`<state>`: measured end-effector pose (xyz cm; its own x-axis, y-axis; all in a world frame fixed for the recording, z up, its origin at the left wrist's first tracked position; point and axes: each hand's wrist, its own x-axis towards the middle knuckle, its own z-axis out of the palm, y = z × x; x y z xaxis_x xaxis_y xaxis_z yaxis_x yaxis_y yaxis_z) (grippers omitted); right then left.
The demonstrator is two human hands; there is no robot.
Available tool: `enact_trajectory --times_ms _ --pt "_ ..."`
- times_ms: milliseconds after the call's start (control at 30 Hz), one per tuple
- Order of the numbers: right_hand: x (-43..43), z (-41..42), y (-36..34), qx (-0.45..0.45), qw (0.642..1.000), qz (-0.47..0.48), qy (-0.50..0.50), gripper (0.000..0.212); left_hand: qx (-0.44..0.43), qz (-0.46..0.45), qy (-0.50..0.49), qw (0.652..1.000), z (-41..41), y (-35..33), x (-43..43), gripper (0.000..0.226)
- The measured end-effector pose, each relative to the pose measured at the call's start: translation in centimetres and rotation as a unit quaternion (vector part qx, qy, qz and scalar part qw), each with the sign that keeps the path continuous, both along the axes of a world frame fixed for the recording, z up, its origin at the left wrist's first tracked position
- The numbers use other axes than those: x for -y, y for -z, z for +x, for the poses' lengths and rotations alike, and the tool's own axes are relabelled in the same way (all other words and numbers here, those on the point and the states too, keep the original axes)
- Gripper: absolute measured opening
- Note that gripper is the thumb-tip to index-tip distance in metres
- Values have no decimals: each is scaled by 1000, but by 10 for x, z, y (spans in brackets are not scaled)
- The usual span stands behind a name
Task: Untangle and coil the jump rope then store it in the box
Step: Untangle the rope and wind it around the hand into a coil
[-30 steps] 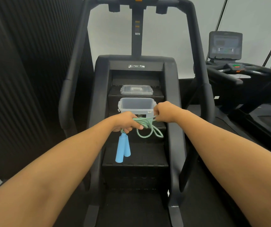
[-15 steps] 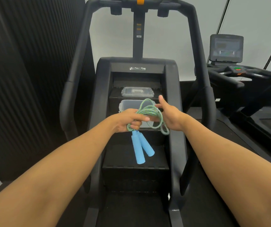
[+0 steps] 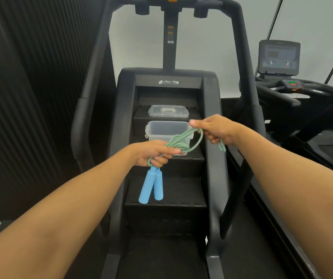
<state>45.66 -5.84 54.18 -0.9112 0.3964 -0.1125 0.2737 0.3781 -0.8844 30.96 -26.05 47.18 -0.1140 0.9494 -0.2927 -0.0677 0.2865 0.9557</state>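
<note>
My left hand [image 3: 153,154] grips a bundle of green jump rope [image 3: 178,140] just above its two blue handles [image 3: 151,186], which hang side by side below my fist. My right hand [image 3: 215,128] pinches the far end of the rope loops, and a short length dangles under that hand. The loops stretch between both hands in front of the clear plastic box [image 3: 157,129], which stands open on a stair-climber step. Its clear lid [image 3: 168,111] lies on the step above.
The black stair climber [image 3: 169,82] has side walls and handrails flanking the steps. A lower step [image 3: 181,190] lies beneath the handles. A treadmill with a console screen [image 3: 279,57] stands to the right. A dark ribbed wall fills the left.
My right hand moved up and right, drawing the rope loops out taut over the box. The handles swung back to hang straight below my left hand.
</note>
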Motion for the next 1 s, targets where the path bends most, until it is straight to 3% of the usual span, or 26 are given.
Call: enact_trajectory --times_ms 100,267,467,600,733,833,900,933,1000 --pt "-14 -1 -2 -90 984 -73 133 52 9 -4 6 1000 0 2 2 19" --pt "-39 13 -3 -212 910 -207 289 48 11 -15 -2 1000 -8 10 7 22" --pt "-48 19 6 -233 897 -287 241 47 37 19 5 999 -3 10 -4 16" --pt "-45 12 3 -200 930 -239 194 44 56 22 -33 998 5 5 -15 18" --pt "-53 14 1 -177 944 -130 246 54 -2 31 -96 995 7 -1 -22 32" --pt "-70 31 14 -88 953 113 265 58 6 53 -113 992 2 -9 -21 36" --pt "-91 44 37 69 931 256 250 54 20 57 -110 992 -2 -17 -17 36" --pt "-97 53 49 180 910 297 226 46 22 51 -106 993 -4 -21 -15 36" --pt "-95 68 74 417 820 375 117 40 6 34 -84 996 -6 -31 -11 37"
